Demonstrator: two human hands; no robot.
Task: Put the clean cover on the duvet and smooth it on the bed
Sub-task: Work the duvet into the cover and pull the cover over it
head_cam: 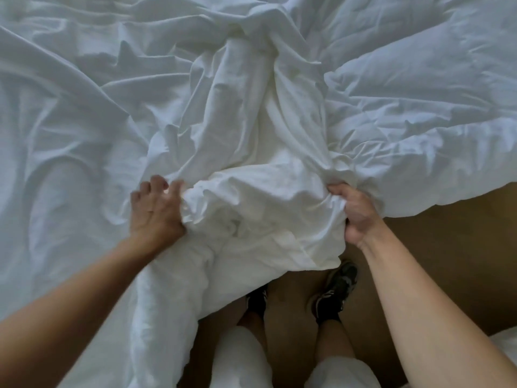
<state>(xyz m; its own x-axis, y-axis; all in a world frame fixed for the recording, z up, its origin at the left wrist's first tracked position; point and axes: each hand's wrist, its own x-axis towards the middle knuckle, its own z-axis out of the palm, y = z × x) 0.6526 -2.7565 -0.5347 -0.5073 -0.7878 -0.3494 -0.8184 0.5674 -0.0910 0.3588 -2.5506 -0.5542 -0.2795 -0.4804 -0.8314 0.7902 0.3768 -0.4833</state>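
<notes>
The right hand clenches the crumpled white cover. The left hand curls into its soft bunched folds, and the puffy duvet lies beyond the right hand.

Bare forearms, white shorts, dark socks, black grey-marked sneakers.

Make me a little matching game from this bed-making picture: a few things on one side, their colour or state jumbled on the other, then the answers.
Things:
1. cover
2. shoes
3. floor
4. right hand

Descriptions:
A. brown
B. gripping the cover
C. black
D. white, bunched and creased

Pairs: 1-D, 2-C, 3-A, 4-B.
</notes>
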